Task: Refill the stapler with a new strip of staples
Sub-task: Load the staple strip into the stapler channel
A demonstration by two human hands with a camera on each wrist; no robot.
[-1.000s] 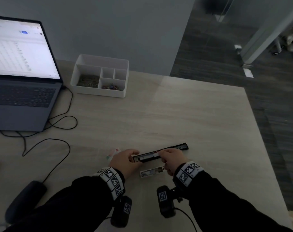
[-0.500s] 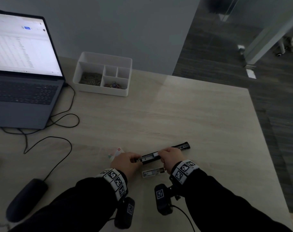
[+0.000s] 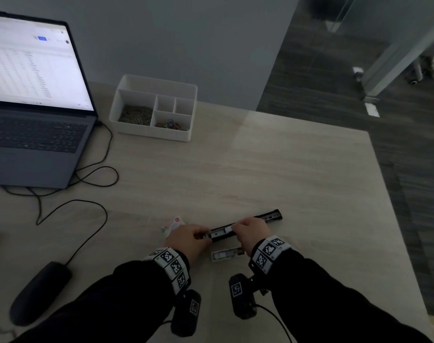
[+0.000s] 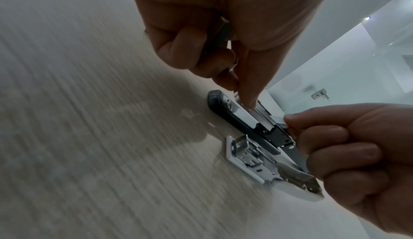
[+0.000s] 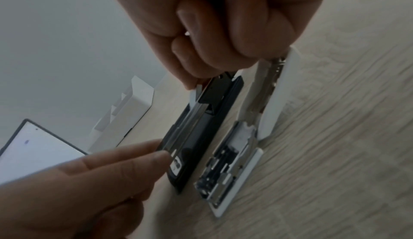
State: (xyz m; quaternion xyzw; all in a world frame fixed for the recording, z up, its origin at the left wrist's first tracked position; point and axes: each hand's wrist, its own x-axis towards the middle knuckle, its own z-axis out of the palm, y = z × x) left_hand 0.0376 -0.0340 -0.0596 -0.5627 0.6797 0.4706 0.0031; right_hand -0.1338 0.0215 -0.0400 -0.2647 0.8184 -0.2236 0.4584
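The stapler [image 3: 270, 216] lies opened flat near the table's front edge, its black base and metal magazine [image 5: 185, 128] facing up. Its white top half [image 3: 223, 255] lies alongside, nearer me. My left hand [image 3: 203, 237] is at the magazine's near end: one fingertip [image 4: 248, 99] rests on the channel, and the curled fingers hold a thin grey strip [image 4: 222, 29] that looks like staples. My right hand [image 3: 235, 230] pinches the white pusher [image 5: 194, 92] in the middle of the magazine. Both hands hide the stapler's middle in the head view.
A small staple box [image 3: 172, 225] lies just left of my left hand. A white organizer tray [image 3: 151, 134] stands at the back, an open laptop [image 3: 32, 134] at the left with cables [image 3: 92, 206] and a dark oval object [image 3: 40, 290]. The table's right edge [image 3: 394, 219] drops to the floor.
My left hand has closed in a little on the magazine's end. The right hand stays pinched on the pusher. The stapler has not moved.
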